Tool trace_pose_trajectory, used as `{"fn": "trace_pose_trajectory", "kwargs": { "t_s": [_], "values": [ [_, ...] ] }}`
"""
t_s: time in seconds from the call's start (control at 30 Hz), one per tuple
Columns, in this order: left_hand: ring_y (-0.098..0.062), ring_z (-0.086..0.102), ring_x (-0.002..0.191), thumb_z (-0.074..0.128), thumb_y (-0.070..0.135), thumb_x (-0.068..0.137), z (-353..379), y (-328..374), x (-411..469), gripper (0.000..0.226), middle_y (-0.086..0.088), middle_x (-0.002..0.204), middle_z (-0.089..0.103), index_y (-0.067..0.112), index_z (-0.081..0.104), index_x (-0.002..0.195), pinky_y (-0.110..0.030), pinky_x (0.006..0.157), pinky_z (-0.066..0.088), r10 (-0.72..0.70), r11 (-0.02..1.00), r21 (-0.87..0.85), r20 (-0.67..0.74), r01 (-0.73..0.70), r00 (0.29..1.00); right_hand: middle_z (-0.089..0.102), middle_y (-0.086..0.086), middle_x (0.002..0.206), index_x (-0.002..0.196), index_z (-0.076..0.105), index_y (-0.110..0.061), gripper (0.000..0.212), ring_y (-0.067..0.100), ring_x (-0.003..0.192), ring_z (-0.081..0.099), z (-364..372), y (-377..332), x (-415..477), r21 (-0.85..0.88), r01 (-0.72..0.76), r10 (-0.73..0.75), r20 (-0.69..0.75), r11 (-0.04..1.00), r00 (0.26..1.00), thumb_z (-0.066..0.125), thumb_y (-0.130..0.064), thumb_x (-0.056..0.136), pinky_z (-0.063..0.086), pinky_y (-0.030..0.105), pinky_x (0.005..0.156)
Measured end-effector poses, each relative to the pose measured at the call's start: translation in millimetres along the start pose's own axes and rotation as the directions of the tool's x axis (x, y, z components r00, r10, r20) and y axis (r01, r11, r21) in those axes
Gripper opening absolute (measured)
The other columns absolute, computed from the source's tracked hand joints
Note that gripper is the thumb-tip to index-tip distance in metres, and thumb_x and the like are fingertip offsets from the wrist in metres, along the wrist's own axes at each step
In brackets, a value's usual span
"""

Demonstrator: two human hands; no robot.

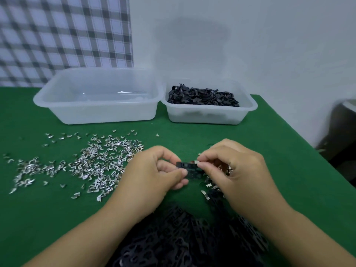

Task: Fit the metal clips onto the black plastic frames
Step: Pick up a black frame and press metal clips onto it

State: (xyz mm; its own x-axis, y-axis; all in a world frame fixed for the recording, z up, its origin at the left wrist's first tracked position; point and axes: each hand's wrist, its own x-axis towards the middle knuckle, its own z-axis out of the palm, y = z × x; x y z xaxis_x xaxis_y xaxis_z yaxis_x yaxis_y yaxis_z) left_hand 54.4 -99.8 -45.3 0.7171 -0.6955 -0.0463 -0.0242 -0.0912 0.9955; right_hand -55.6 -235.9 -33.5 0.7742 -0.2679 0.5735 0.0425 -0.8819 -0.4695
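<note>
— What is held, and where?
— A black frame [187,166] is pinched above the green table [279,151] by the left hand [152,174]; a metal clip [196,162] is pressed at its right end by the right hand [237,170], fingers closed on it.
— And the rest?
— Loose clips [92,160] are scattered at left; frames [183,237] are piled near; black parts are kept in the right tub [210,114]; nothing can be seen in the left tub [100,110].

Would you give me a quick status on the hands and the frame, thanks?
Left hand pinching black frame. Right hand pressing metal clip onto its right end. Nothing in the way; loose clips lie left.
</note>
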Motion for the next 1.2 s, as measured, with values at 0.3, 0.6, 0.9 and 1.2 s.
{"fn": "trace_pose_trajectory", "kwargs": {
  "t_s": [0.3, 0.6, 0.9, 1.2],
  "values": [
    [-0.019, 0.072, 0.061, 0.071, -0.006, 0.075, 5, -15, -2, 0.015, -0.012, 0.062, 0.072, 0.008, 0.071, 0.070, -0.018, 0.053, 0.055, 0.015, 0.992, -0.122, -0.022, -0.018, 1.000, 0.062, -0.004, 0.074, 0.077, 0.069, -0.016, 0.003, 0.014, 0.069, 0.056, 14, 5, -10, -0.099, -0.010, 0.013, 0.026, 0.995, 1.000, 0.067, -0.018, 0.076, 0.042, 0.026, 0.065],
    [-0.020, 0.073, 0.062, 0.071, -0.003, 0.075, 5, -16, -2, 0.018, -0.011, 0.063, 0.072, 0.015, 0.072, 0.073, -0.019, 0.054, 0.055, 0.020, 0.994, -0.110, 0.007, -0.019, 1.000, 0.060, -0.004, 0.067, 0.072, 0.068, -0.016, 0.002, 0.014, 0.062, 0.053, 18, 2, -10, -0.183, -0.012, 0.013, 0.005, 0.983, 1.000, 0.067, -0.017, 0.075, 0.038, 0.024, 0.060],
    [-0.019, 0.073, 0.060, 0.072, -0.003, 0.075, 7, -16, -4, 0.017, -0.009, 0.060, 0.072, 0.014, 0.071, 0.072, -0.021, 0.054, 0.057, 0.073, 0.995, -0.061, -0.023, -0.074, 0.997, 0.060, -0.002, 0.064, 0.070, 0.068, -0.016, 0.006, 0.016, 0.062, 0.054, 18, -1, -11, -0.211, -0.022, 0.021, -0.007, 0.977, 1.000, 0.065, -0.018, 0.075, 0.040, 0.030, 0.061],
    [-0.020, 0.072, 0.058, 0.071, -0.005, 0.074, 8, -15, -5, 0.014, -0.012, 0.060, 0.071, 0.007, 0.069, 0.067, -0.020, 0.052, 0.056, 0.099, 0.992, -0.079, -0.032, -0.101, 0.995, 0.060, -0.003, 0.064, 0.071, 0.069, -0.017, 0.007, 0.017, 0.061, 0.055, 19, -1, -11, -0.221, -0.021, 0.016, -0.028, 0.975, 0.999, 0.065, -0.020, 0.075, 0.044, 0.033, 0.058]
  ]
}}
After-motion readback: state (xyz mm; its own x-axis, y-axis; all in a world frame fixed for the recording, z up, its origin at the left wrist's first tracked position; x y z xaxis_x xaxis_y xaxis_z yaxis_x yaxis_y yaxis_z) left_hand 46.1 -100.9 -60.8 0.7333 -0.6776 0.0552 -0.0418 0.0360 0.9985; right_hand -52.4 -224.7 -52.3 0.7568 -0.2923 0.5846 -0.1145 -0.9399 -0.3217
